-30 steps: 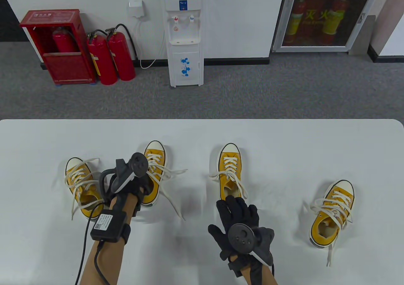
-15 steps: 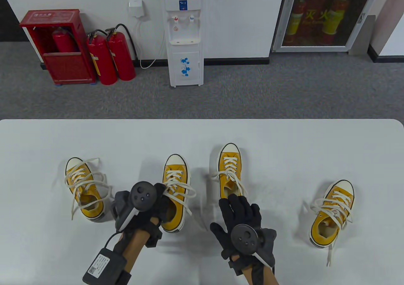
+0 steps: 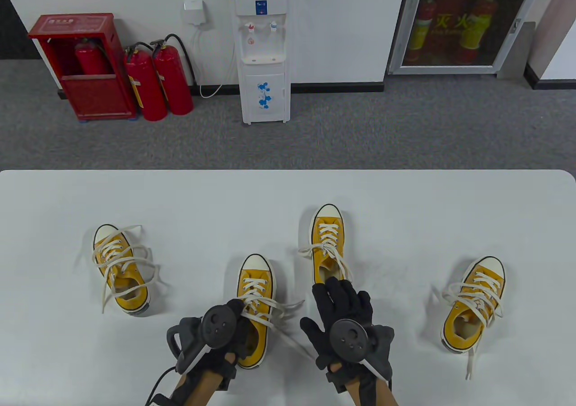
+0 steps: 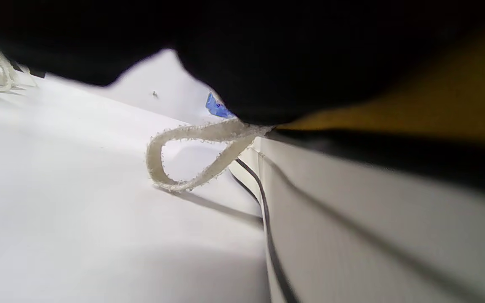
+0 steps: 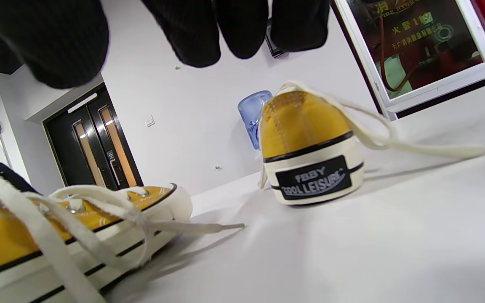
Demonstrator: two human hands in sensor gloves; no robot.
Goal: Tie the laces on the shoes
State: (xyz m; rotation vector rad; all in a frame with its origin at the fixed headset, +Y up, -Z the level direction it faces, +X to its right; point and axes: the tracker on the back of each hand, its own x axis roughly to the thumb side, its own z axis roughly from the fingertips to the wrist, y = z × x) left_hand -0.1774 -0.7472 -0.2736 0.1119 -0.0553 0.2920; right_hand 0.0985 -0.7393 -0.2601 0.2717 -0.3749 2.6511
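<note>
The left hand (image 3: 225, 338) is set against the heel end of a yellow shoe (image 3: 254, 298) at the table's (image 3: 405, 199) near middle; its fingers are hidden under the tracker, so their grip cannot be told. The right hand (image 3: 344, 316) is held flat, fingers spread, near a second shoe (image 5: 310, 147) whose heel patch reads "COOL LEISURE".

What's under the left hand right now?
The heel end of a yellow sneaker, gripped by the left hand. Its untied white laces trail out rightward. The heel and the fingers' hold are covered.
</note>
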